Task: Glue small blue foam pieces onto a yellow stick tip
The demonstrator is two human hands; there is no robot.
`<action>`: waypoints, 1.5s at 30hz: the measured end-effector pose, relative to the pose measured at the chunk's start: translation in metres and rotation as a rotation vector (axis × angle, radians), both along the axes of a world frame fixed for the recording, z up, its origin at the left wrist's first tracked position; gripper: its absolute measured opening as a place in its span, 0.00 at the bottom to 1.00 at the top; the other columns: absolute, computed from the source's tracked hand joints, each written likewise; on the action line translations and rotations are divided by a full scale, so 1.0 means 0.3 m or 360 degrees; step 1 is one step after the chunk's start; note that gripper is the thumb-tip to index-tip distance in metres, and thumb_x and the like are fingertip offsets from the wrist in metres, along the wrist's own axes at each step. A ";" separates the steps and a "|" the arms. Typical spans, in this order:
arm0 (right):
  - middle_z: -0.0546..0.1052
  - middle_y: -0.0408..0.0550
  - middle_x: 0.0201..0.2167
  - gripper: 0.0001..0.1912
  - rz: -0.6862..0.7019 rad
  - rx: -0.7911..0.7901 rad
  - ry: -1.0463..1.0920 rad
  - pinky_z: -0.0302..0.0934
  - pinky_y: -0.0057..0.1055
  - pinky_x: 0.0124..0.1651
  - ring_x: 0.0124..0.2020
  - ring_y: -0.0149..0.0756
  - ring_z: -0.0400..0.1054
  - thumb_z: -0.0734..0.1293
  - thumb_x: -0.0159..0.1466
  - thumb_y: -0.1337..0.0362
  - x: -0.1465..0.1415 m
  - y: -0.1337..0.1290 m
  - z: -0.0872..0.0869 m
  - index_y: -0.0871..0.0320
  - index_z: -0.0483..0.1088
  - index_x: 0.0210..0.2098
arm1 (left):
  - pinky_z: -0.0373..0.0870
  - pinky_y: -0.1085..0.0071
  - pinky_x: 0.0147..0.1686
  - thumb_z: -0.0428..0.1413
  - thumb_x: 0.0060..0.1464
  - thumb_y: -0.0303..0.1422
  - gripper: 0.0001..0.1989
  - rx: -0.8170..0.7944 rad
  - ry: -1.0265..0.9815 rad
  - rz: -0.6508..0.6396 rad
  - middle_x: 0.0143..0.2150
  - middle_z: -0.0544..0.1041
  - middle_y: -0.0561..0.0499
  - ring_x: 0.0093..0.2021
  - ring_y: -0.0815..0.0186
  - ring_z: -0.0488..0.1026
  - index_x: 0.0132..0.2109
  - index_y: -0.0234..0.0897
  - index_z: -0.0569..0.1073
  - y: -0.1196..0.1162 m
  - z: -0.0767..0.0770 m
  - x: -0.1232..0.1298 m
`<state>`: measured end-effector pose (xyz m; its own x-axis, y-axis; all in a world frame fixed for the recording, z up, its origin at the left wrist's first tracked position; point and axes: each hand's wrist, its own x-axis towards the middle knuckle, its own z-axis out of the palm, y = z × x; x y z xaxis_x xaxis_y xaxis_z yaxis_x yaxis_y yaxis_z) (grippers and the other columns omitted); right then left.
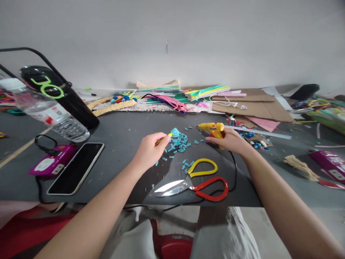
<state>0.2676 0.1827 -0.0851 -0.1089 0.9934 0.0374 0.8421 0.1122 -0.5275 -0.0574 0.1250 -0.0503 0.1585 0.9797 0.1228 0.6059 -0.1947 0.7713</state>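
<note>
My left hand [151, 150] pinches a thin yellow stick whose tip carries a light-blue fringed tuft [175, 132]. Below and right of the tuft, many small blue pieces [181, 143] lie scattered on the dark table [115, 162]. My right hand [229, 141] is wrapped round a yellow glue gun [210, 127], its nozzle pointing left toward the blue pieces. A long translucent glue stick [261, 133] sticks out from the gun's back. Scissors [188, 184] with one yellow and one red handle lie spread near the front edge.
On the left are a phone [76, 168], a purple box [55, 160], a water bottle [51, 113] and a black flask [64, 97]. Pipe cleaners [207, 92] and cardboard [250, 108] line the wall. A black cable [235, 169] runs from the gun along the front edge.
</note>
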 end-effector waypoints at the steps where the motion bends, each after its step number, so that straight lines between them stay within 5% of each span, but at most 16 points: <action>1: 0.71 0.44 0.24 0.26 -0.0014 -0.0033 0.0001 0.54 0.31 0.28 0.25 0.34 0.63 0.71 0.54 0.38 0.011 -0.004 0.003 0.57 0.70 0.28 | 0.49 0.72 0.26 0.52 0.63 0.45 0.18 -0.0006 -0.0001 0.0002 0.23 0.60 0.57 0.24 0.70 0.55 0.34 0.37 0.76 0.001 0.000 -0.001; 7: 0.69 0.40 0.24 0.30 -0.0077 -0.0042 -0.0063 0.53 0.30 0.29 0.25 0.31 0.60 0.72 0.51 0.35 0.072 -0.055 0.019 0.55 0.63 0.29 | 0.49 0.71 0.26 0.52 0.63 0.46 0.18 -0.0014 -0.0019 0.0028 0.22 0.59 0.57 0.24 0.70 0.54 0.35 0.37 0.76 0.006 0.007 0.000; 13: 0.70 0.42 0.24 0.27 -0.0155 0.0003 -0.0241 0.52 0.30 0.29 0.26 0.33 0.62 0.68 0.59 0.37 0.064 -0.171 0.097 0.55 0.61 0.27 | 0.55 0.71 0.28 0.50 0.64 0.45 0.16 -0.0026 -0.0142 0.0138 0.24 0.61 0.57 0.25 0.69 0.59 0.38 0.39 0.75 0.012 0.007 -0.005; 19: 0.75 0.43 0.29 0.16 0.0777 -0.0477 0.0243 0.59 0.28 0.33 0.30 0.32 0.66 0.65 0.67 0.49 -0.129 -0.209 0.181 0.55 0.70 0.34 | 0.55 0.71 0.26 0.49 0.64 0.43 0.15 -0.0052 -0.0226 0.0160 0.23 0.63 0.57 0.23 0.69 0.58 0.36 0.39 0.72 0.017 0.001 -0.008; 23: 0.78 0.46 0.33 0.08 0.0895 -0.0149 0.0150 0.58 0.30 0.37 0.33 0.34 0.68 0.63 0.69 0.63 -0.302 -0.119 0.152 0.56 0.72 0.37 | 0.54 0.71 0.25 0.49 0.64 0.43 0.15 -0.0039 -0.0215 0.0170 0.22 0.62 0.57 0.22 0.69 0.57 0.36 0.39 0.72 0.018 -0.004 -0.009; 28: 0.75 0.48 0.29 0.12 0.0682 -0.0020 -0.0145 0.47 0.31 0.30 0.26 0.34 0.61 0.57 0.71 0.64 -0.436 -0.045 0.121 0.57 0.68 0.33 | 0.54 0.72 0.25 0.49 0.64 0.43 0.15 -0.0018 -0.0230 0.0168 0.22 0.63 0.57 0.23 0.69 0.58 0.36 0.38 0.73 0.021 -0.013 -0.014; 33: 0.69 0.43 0.22 0.17 0.0604 0.0122 0.0001 0.45 0.31 0.29 0.24 0.31 0.55 0.57 0.70 0.63 -0.441 -0.029 0.110 0.57 0.65 0.25 | 0.54 0.72 0.25 0.49 0.65 0.43 0.15 -0.0019 -0.0229 0.0158 0.23 0.63 0.57 0.23 0.69 0.58 0.37 0.39 0.72 0.020 -0.013 -0.018; 38: 0.76 0.43 0.27 0.09 0.0775 0.0090 0.0278 0.53 0.28 0.33 0.28 0.31 0.65 0.64 0.67 0.63 -0.407 -0.012 0.061 0.59 0.74 0.33 | 0.54 0.72 0.25 0.48 0.65 0.43 0.15 -0.0025 -0.0229 0.0162 0.24 0.64 0.56 0.23 0.70 0.58 0.38 0.39 0.72 0.019 -0.013 -0.016; 45: 0.76 0.48 0.36 0.08 0.0715 0.0180 0.0061 0.56 0.29 0.38 0.35 0.35 0.68 0.68 0.66 0.61 -0.429 -0.013 0.044 0.57 0.79 0.38 | 0.55 0.72 0.26 0.48 0.65 0.44 0.16 -0.0021 -0.0200 0.0151 0.24 0.66 0.56 0.23 0.69 0.59 0.37 0.39 0.73 0.019 -0.015 -0.014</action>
